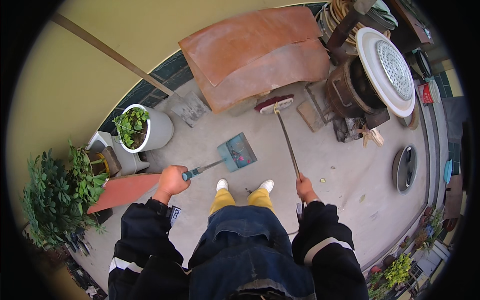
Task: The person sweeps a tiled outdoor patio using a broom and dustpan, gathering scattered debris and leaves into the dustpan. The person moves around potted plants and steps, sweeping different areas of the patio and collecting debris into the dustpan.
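My left hand point(173, 181) is closed around the handle end of a long-handled blue-green dustpan point(227, 150). The pan is in front of my shoes, and small pink scraps point(241, 158) and other debris lie in it. With my right hand point(305, 188) I grip the metal pole of a broom point(287, 141). Its head point(276, 104), with dark red bristles and a pale top, is by the concrete floor at the near edge of a brown sheet point(258, 60). A few leaf bits point(322, 180) are scattered on the floor to the right of the pole.
A rusty metal stove point(341, 90) with a large white lid point(365, 63) stands at the upper right, bricks point(310, 115) beside it. Left are a potted plant point(159, 125), a shovel point(189, 108) against the wall and a red board point(123, 191). A metal basin point(399, 170) sits right.
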### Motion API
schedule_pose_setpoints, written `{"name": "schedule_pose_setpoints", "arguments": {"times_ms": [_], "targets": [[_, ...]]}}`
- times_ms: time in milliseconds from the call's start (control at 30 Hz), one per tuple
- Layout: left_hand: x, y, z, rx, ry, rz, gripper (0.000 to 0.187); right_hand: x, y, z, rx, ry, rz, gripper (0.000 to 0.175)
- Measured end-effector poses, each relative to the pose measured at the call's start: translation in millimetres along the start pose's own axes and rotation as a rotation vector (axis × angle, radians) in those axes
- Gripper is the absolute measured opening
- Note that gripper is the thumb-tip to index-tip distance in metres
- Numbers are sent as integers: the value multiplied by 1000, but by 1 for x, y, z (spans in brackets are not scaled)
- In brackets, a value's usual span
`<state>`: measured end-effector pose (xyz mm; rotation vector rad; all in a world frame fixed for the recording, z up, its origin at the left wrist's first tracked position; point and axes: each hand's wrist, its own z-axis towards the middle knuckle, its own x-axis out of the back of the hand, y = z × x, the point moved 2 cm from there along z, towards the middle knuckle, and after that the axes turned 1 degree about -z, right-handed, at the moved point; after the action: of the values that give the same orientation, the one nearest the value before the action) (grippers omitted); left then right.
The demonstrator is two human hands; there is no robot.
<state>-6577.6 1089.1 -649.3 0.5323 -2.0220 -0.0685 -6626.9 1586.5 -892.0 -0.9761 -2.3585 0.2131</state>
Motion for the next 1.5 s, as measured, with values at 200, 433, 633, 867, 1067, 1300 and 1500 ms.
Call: {"name": "schedule_pose_setpoints", "arguments": {"times_ms": [200,433,633,867,1067,1300,1500], "targets": [[2,-3,0,-35,6,7,13,63,54,-93,68,-39,-192,47],[1,0,-1,5,-21,7,13,49,-35,-31,101,-12,-44,41],[1,-3,0,-6,-17,2,12,6,-7,18,56,89,-166,42],[0,-8,2,-15,-3,2,12,69,85,-112,77,28,-372,47],[0,-9,5,-12,8,-7,11,89,27,-131,-31,-24,-65,41],[1,-8,7,-7,-21,-11,13,22,-27,8,157,90,-241,42],[-2,-13,0,-1,-22,-30,12,40,107,-93,0,37,-305,45]]}}
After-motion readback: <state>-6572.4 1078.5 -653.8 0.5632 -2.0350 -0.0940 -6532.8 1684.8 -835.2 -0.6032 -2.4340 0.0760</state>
